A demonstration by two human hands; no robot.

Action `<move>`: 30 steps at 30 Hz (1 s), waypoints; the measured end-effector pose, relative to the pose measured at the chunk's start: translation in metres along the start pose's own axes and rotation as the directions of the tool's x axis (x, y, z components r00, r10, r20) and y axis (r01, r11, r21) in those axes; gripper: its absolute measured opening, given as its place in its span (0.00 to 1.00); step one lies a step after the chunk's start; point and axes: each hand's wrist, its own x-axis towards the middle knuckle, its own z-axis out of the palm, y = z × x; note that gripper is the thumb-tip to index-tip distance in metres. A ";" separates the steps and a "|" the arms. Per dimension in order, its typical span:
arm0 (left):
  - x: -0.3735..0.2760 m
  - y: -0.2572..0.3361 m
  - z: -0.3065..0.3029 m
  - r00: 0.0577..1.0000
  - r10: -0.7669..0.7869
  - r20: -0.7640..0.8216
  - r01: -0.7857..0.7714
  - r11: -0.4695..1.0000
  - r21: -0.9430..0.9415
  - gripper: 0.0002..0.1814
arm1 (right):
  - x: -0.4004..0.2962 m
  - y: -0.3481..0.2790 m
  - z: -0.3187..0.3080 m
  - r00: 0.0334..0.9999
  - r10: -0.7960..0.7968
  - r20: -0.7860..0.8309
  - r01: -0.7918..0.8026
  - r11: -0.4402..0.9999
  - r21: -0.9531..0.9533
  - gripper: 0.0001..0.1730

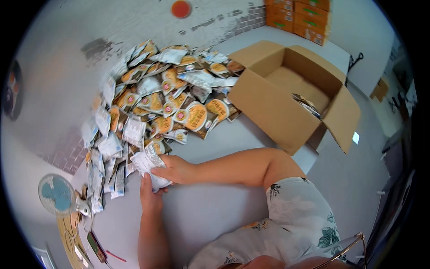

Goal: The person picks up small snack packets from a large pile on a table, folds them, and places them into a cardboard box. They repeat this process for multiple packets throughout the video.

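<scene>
Both hands hold a small stack of white-backed snack pouches [147,163] at the near edge of a large heap. My right hand [176,169] grips its right side, thumb on top. My left hand [152,195] holds the lower end, its fingers partly hidden beneath. The heap of printed pouches [193,116], orange and brown on their fronts and white on their backs, spreads over the grey table [208,205]. To its right stands an open cardboard box [273,107], flaps folded out, with a few pouches [306,106] visible inside.
Stacked orange cartons [295,18] stand at the far right corner. A small fan with blue blades [57,194] is at the left. Near it lie a phone [96,247] with a cable and a thin red item [116,256]. The wall runs behind the heap.
</scene>
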 end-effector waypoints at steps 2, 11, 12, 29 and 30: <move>0.000 -0.001 -0.002 0.996 -0.044 0.074 0.040 0.997 0.063 0.19 | 0.004 -0.003 -0.007 0.995 -0.037 -0.090 0.034 0.999 -0.034 0.19; 0.005 -0.002 -0.011 0.992 -0.013 0.126 -0.001 0.994 0.105 0.16 | 0.005 -0.002 -0.006 0.990 0.048 -0.133 -0.055 0.997 -0.045 0.21; 0.005 -0.003 -0.012 0.989 -0.021 0.143 0.007 0.995 0.098 0.16 | 0.002 -0.006 -0.005 0.989 0.039 -0.143 -0.048 0.997 -0.062 0.20; 0.003 -0.015 -0.014 0.982 0.037 0.184 -0.095 0.943 0.320 0.16 | -0.186 -0.239 -0.233 0.690 -0.238 -0.684 -0.386 0.678 -0.625 0.18; 0.002 -0.016 -0.014 0.984 0.042 0.176 -0.101 0.934 0.343 0.15 | -0.199 -0.251 -0.235 0.648 -0.249 -0.720 -0.541 0.515 -0.665 0.19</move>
